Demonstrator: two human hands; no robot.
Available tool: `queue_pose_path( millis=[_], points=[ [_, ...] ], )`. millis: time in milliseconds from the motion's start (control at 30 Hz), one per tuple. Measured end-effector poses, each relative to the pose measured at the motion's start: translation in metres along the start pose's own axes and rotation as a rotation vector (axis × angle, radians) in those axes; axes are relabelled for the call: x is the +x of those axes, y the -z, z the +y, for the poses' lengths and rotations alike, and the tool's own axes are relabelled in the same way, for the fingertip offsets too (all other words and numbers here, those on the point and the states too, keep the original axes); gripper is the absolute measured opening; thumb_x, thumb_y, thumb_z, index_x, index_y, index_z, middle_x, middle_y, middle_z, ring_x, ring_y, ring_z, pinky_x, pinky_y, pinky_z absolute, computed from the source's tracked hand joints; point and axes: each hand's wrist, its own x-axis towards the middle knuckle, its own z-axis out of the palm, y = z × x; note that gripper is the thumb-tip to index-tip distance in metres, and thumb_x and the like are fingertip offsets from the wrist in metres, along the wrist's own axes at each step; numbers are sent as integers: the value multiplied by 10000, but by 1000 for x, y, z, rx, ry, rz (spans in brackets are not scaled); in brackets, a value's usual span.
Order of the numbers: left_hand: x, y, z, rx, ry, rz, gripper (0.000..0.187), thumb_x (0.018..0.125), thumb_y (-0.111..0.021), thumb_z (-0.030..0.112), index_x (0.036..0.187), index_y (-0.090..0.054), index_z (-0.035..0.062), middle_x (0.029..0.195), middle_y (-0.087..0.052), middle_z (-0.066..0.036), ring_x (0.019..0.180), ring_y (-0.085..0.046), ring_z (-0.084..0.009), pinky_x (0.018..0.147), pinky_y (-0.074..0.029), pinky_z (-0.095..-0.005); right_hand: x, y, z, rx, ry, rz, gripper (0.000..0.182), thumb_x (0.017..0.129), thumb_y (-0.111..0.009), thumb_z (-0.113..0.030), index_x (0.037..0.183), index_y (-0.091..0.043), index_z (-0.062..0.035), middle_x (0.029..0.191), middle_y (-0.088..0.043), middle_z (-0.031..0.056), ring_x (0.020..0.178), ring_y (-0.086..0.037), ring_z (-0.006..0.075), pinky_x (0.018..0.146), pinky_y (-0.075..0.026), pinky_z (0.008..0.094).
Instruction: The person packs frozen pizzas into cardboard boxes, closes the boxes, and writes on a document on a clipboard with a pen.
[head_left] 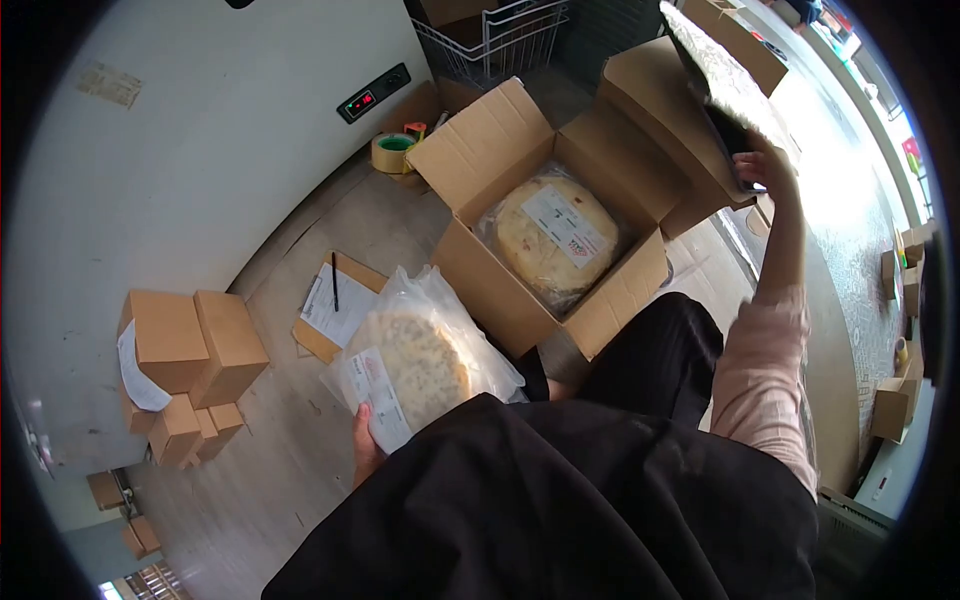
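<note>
Black clothing (pixel 560 490) is draping nearest; the left hand (pixel 368 440) is half-closing on bagged bread (pixel 415 370), the right hand (pixel 757 170) loosely curling, gripping a pale cover (pixel 730 75).

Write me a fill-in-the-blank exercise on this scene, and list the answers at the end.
The hand holding the package outside the open box is the person's ____ one.
The tape has a core coloured ____.
The digits on the display glow ____.
The pen on the clipboard is coloured ____.

Missing words: left, green, red, black.
</note>
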Motion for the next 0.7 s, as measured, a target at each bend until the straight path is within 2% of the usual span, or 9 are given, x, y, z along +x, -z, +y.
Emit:
queue_pose_path(
  millis=[67, 100, 133, 200, 267, 400, 433, 567, 700],
  points=[
    [5, 11, -3, 27, -25, 10, 535, 891, -439, 423, 1225, -448, 6, 1077, -567, -108, 964, -555, -236, 848, -441, -355, -69, -63, 3, -654, 481, 278, 251, 853, -491, -110, 1077, -584, -47, 774, -619, 44, 587, -560, 117, 492, -425, 221],
    [8, 22, -8, 15, -37, 37, 535, 891, -439, 423, 1225, -448, 6, 1077, -567, -108, 964, -555, -236, 848, -441, -355, -59, -66, 47, -782, 653, 70, 253, 786, -513, -28, 1029, -584, -44, 902, -612, 48, 687, -568, 125, 558, -427, 217],
    [14, 35, -12, 45, -3, 18, 501, 895, -449, 396, 1208, -465, 5, 1059, -578, -100, 943, -564, -224, 833, -448, -342, -113, -113, 32, -370, 682, -281, 290, 729, -600, -37, 1018, -584, -52, 1028, -582, 77, 901, -567, 196, 742, -460, 301],
    [20, 52, -15, 67, 14, 36, 467, 899, -459, 368, 1191, -482, 5, 1040, -589, -91, 922, -573, -212, 818, -456, -329, -162, -157, 45, -947, 1043, -502, 403, 702, -678, -124, 1096, -594, -131, 1084, -563, 99, 1023, -533, 242, 937, -399, 360],
    [25, 50, -19, -2, -18, 35, 407, 901, -478, 312, 1165, -504, 4, 1019, -603, -76, 903, -582, -196, 810, -462, -315, -169, -179, 82, -1104, 1019, -645, 422, 665, -714, -153, 1071, -603, -133, 1103, -545, 100, 1169, -406, 296, 1048, -269, 410],
    [21, 49, -16, -57, -26, -10, 418, 888, -501, 290, 1188, -491, 0, 1070, -597, -98, 953, -581, -218, 852, -458, -343, -145, -196, 118, -1078, 904, -762, 275, 663, -709, -245, 906, -641, -133, 895, -625, 59, 956, -558, 242, 950, -348, 433],
    [22, 57, -21, -158, -13, -47, 445, 879, -509, 292, 1211, -473, -3, 1106, -585, -112, 989, -572, -237, 881, -447, -360, -157, -203, 120, -1029, 1036, -670, 231, 672, -696, -249, 872, -647, -145, 795, -631, 31, 859, -585, 222, 863, -403, 411],
    [29, 75, -27, -302, -52, -163, 540, 850, -521, 316, 1273, -420, -4, 1196, -545, -145, 1076, -535, -296, 947, -411, -406, -219, -254, 130, -1077, 877, -660, 208, 679, -678, -217, 863, -638, -128, 799, -619, 57, 882, -575, 245, 815, -437, 386],
    [32, 85, -24, -245, -71, -178, 572, 827, -518, 336, 1280, -417, 1, 1198, -543, -149, 1084, -525, -321, 961, -397, -416, -276, -290, 73, -477, 924, -638, 170, 749, -611, -154, 894, -620, -65, 789, -586, 130, 786, -569, 336, 736, -469, 396]
  ],
)
